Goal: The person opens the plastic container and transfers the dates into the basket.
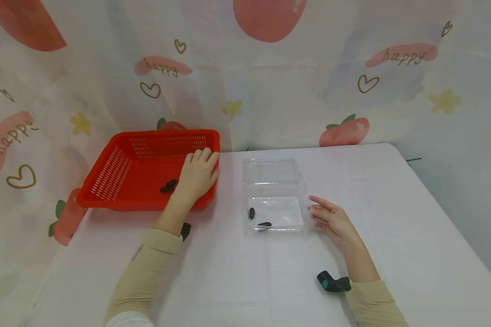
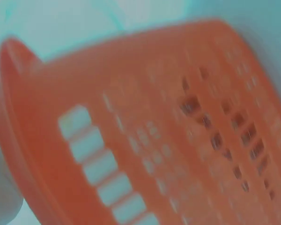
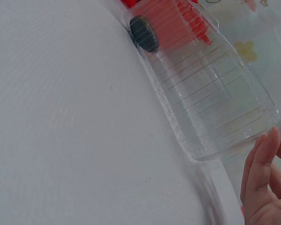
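My left hand [image 1: 198, 175] reaches over the right side of a red plastic basket [image 1: 124, 200], fingers bent near its rim; whether they hold anything is hidden. Several small dark oval pieces [image 1: 169, 186] lie in the basket beside the wrist. In the left wrist view, the slotted basket wall [image 2: 131, 61] is blurred. A clear plastic clamshell box [image 1: 276, 213] lies with its lid back, holding one dark oval piece [image 1: 252, 213] at the left and another [image 1: 264, 224] at the front. My right hand [image 1: 333, 222] has its fingers extended at the box's right edge, fingertips [image 3: 273, 133] against a corner.
A white cloth covers the table [image 1: 229, 277], whose right edge slants toward the front. Behind it hangs a printed curtain [image 1: 270, 91]. A black curved band piece [image 1: 333, 282] sits at my right wrist, and another [image 1: 186, 231] at my left.
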Available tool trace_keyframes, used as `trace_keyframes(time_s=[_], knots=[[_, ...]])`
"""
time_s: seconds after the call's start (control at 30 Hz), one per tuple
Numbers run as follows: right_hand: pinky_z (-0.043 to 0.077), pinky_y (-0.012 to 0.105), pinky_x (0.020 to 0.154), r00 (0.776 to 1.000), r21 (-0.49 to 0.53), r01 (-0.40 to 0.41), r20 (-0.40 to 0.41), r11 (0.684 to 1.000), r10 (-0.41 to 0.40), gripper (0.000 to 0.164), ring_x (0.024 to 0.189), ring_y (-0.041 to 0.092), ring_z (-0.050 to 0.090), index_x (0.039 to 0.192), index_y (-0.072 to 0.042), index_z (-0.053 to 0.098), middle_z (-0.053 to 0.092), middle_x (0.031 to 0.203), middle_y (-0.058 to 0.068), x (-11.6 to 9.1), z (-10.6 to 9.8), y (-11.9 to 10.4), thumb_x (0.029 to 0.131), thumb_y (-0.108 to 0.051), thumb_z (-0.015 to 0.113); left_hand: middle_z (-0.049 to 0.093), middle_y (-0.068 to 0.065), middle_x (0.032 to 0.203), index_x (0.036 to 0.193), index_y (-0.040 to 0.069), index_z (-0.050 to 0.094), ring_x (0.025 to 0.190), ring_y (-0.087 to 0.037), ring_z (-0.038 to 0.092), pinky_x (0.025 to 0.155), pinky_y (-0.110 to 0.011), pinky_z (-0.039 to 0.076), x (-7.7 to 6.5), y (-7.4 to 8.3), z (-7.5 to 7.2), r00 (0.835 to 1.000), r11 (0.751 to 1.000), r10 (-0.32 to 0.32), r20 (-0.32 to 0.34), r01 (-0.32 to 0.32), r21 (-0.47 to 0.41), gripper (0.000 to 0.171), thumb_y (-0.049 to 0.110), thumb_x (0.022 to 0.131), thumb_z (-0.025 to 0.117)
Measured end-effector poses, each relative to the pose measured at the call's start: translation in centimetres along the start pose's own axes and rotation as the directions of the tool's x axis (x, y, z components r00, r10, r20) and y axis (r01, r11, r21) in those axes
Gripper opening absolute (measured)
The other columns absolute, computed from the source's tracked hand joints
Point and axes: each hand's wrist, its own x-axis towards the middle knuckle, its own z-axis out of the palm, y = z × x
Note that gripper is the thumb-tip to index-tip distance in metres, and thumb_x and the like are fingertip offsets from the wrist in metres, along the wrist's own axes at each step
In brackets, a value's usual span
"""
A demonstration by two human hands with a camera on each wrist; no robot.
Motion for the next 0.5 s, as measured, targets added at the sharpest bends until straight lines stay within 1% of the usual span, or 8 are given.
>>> trace_keyframes(time_s=[0.13, 0.27, 0.4, 0.5], knots=[[0.049, 0.018, 0.063, 1.0, 0.002, 0.001, 0.007, 1.0, -0.001, 0.049, 0.074, 0.005, 0.058, 0.132, -0.004, 0.044, 0.062, 0.089, -0.005, 0.0, 0.1, 0.0, 0.086, -0.004, 0.061, 0.051, -0.007, 0.103, 0.114, 0.011, 0.052, 0.096, -0.024, 0.045, 0.085, -0.037, 0.038, 0.3, 2.4, 0.5, 0.996, 0.996, 0.086, 0.029, -0.087, 0.021, 0.029, 0.024, 0.089, 0.056], [0.049, 0.018, 0.064, 1.0, -0.001, -0.006, -0.004, 1.0, 0.006, 0.052, 0.074, 0.005, 0.058, 0.133, -0.004, 0.042, 0.062, 0.089, -0.006, 0.0, 0.1, 0.0, 0.085, -0.006, 0.062, 0.052, -0.005, 0.103, 0.116, 0.015, 0.053, 0.099, -0.022, 0.047, 0.087, -0.035, 0.037, 0.4, 4.2, 1.3, 0.983, 0.986, 0.165, 0.077, -0.166, 0.016, 0.029, 0.027, 0.09, 0.054], [0.049, 0.018, 0.064, 1.0, -0.005, -0.01, -0.011, 1.0, 0.01, 0.053, 0.074, 0.005, 0.058, 0.134, -0.004, 0.041, 0.062, 0.089, -0.006, -0.1, 0.1, 0.0, 0.086, -0.006, 0.062, 0.05, -0.005, 0.105, 0.116, 0.016, 0.052, 0.099, -0.021, 0.046, 0.091, -0.035, 0.037, 0.4, 5.5, 2.3, 0.962, 0.97, 0.245, 0.121, -0.244, -0.024, 0.028, 0.027, 0.09, 0.053], [0.049, 0.018, 0.064, 1.0, -0.009, -0.012, -0.01, 1.0, 0.012, 0.054, 0.074, 0.005, 0.057, 0.136, -0.003, 0.039, 0.062, 0.09, -0.006, -0.1, 0.1, 0.0, 0.086, -0.006, 0.061, 0.049, -0.004, 0.105, 0.114, 0.016, 0.052, 0.098, -0.021, 0.045, 0.091, -0.034, 0.037, 0.2, 6.4, 3.0, 0.942, 0.953, 0.303, 0.14, -0.298, -0.06, 0.025, 0.026, 0.091, 0.052]])
